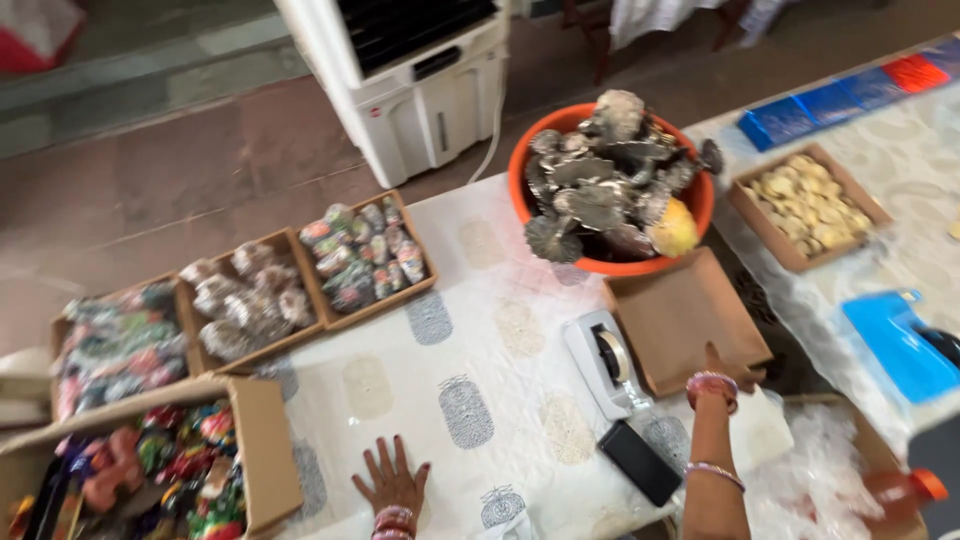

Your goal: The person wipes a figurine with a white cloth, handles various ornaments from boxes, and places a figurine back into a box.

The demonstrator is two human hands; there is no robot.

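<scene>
My left hand [392, 478] lies flat on the white patterned tablecloth [480, 330], fingers spread, holding nothing. My right hand [728, 368] reaches forward and grips the near edge of an empty brown cardboard tray [680, 310]. Bangles circle both wrists. An orange tub [700, 200] piled with grey shell-like decorated pieces [600, 180] stands just beyond the tray. A white tape dispenser [608, 362] and a black phone [640, 462] lie left of my right arm.
Cardboard trays of colourful wrapped items [365, 255] line the table's left side, with an open box [150, 460] at the near left. A tray of pale yellow pieces [808, 203], blue packets [830, 100], a blue object [900, 345] and clear bags [810, 470] sit right. A white air cooler [420, 80] stands behind.
</scene>
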